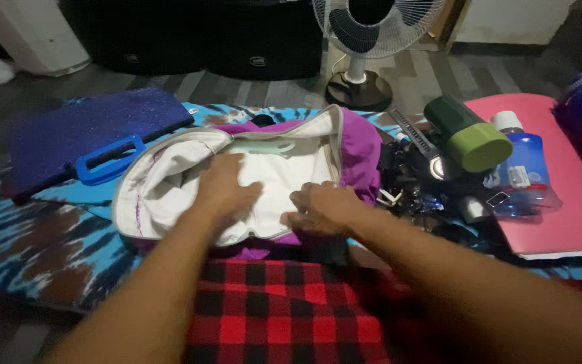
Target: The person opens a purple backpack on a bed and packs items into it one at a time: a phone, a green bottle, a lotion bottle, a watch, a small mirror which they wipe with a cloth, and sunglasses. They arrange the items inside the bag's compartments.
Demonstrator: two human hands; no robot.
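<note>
Just past the red checked cloth [284,317] on my lap, my left hand [227,189] lies flat with fingers spread on the white lining of the open purple bag [362,152], and my right hand [321,209] rests loosely curled beside it, neither gripping anything. The bag looks empty; the green-capped container [469,135], blue bottle [523,172] and pink folder [567,202] lie outside to the right, the blue case [82,135] far left, unpacked as I judge it

The purple bag [250,178] lay unzipped and flat on its side, its white lining spread wide and facing up. It rested on a blue patterned cloth, just beyond a red checked one.
</note>
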